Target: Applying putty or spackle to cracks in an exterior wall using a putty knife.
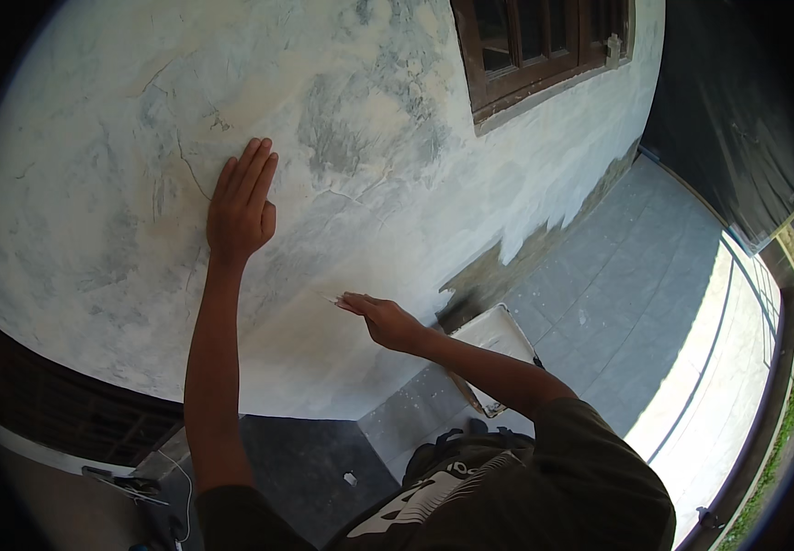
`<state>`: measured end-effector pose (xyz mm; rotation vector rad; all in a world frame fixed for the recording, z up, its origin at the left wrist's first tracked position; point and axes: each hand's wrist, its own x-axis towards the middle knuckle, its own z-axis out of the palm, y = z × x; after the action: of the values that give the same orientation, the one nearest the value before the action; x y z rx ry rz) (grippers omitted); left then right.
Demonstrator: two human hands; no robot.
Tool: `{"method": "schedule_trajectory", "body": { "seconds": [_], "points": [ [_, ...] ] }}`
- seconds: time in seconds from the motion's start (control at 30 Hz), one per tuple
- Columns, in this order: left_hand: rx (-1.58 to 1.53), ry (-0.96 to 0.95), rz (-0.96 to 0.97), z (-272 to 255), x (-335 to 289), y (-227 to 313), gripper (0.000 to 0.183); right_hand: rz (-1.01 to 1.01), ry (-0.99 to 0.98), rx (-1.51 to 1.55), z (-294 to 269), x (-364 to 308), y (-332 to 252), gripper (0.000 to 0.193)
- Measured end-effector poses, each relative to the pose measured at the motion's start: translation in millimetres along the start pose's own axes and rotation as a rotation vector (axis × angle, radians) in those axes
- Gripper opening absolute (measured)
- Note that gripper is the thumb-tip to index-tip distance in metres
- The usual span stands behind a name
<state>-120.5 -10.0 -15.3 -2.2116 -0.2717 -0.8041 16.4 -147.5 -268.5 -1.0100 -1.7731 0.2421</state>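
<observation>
**Patchy white wall (pixel 342 119) with a flat left hand (pixel 242 207) and a pinching right hand (pixel 386 320)**

The wall curves across most of the frame in front of us, mottled grey and cream, with thin cracks above and beside the left hand. Grey floor tiles (pixel 599 257) run along its foot toward the right, and a brown-framed window (pixel 544 46) sits at upper right. The person's left forearm (pixel 213 367) rises almost straight from the lower left. The right forearm (pixel 489 372) slants in from the lower right, elbow bent. Beneath it, a pale tray (pixel 498 335) lies tilted in view, partly covered by the arm. The left hand is laid palm to the wall, fingers straight, close together and pointing up. The right hand points left at mid-frame, pinching a thin pale piece (pixel 335 299) at the wall; I can't tell what it is.
</observation>
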Motion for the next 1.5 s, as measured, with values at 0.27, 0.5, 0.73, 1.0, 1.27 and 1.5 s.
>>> {"method": "schedule_trajectory", "body": {
  "seconds": [0.27,0.5,0.73,1.0,1.27,1.5],
  "points": [
    [-0.003,-0.004,-0.009,-1.6,-0.6,0.3,0.057,0.147,0.573,-0.019,-103.2,58.2,4.3,0.033],
    [-0.008,-0.007,-0.007,-0.7,1.0,3.0,0.058,-0.040,0.826,-0.224,-182.0,153.0,2.0,0.041],
    [0.012,-0.017,-0.012,-1.4,3.9,1.8,0.057,-0.102,0.584,-0.481,-88.5,129.8,2.0,0.063],
    [0.011,-0.008,0.005,-2.0,-5.9,-3.3,0.056,0.292,0.144,0.120,-50.3,30.7,4.9,0.035],
    [0.007,0.005,0.008,2.2,4.3,3.5,0.057,0.067,0.908,-0.476,-119.4,158.6,18.7,0.056],
    [0.012,-0.018,0.000,-5.2,-2.6,-4.3,0.058,-0.025,0.304,-0.130,11.4,66.0,-18.9,0.060]
  ]
}}
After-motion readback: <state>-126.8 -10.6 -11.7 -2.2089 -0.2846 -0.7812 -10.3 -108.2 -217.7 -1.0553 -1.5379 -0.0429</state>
